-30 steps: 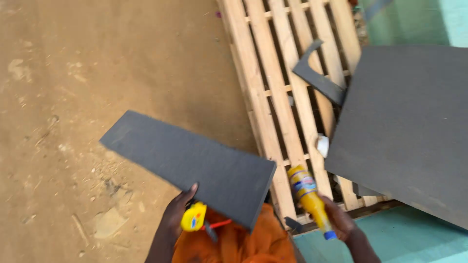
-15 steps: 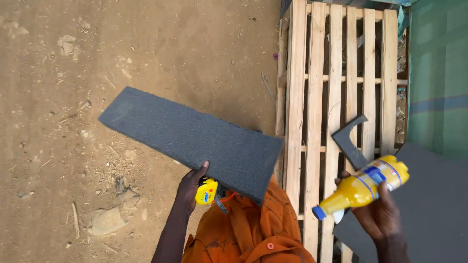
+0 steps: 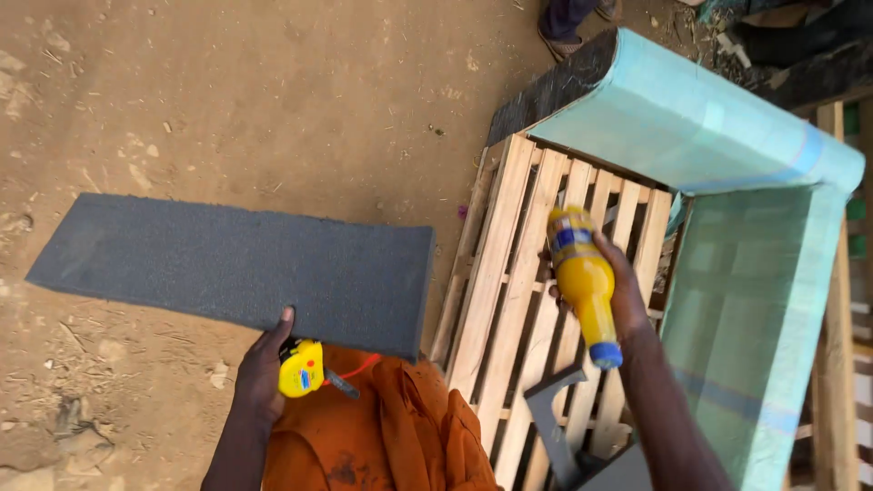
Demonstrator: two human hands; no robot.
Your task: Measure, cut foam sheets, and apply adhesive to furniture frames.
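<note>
Dirt floor [image 3: 227, 100], brown, littered with small chips and debris

Teal frame [image 3: 755, 273]: large, fabric-covered, angled, right of view; its upper arm runs diagonally, its lower arm drops toward the bottom edge

Wooden pallet [image 3: 509, 273]: pale slats, lies between floor and frame, partly tucked under the frame

Grey foam strip [image 3: 236, 264]: long, flat, rectangular, held level over the floor at left; its right end sits just beside the pallet edge

Left hand [image 3: 259, 373]: fingers closed on the strip's near edge, thumb on top; the same hand also pins a yellow tape measure [image 3: 300, 368] under the strip, a short red cord trailing from it

Orange cloth [image 3: 391, 427]: below the tape measure, at the person's lap

Right hand [image 3: 623, 291]: fingers wrapped around a yellow bottle [image 3: 582, 282], blue cap pointing down and toward the viewer, bottle held above the pallet slats, not touching them

Dark grey offcut [image 3: 550, 427]: angular piece on the pallet near the bottom edge, just under the bottle's cap, apart from it

Another person's foot [image 3: 568, 23] at top edge
</note>
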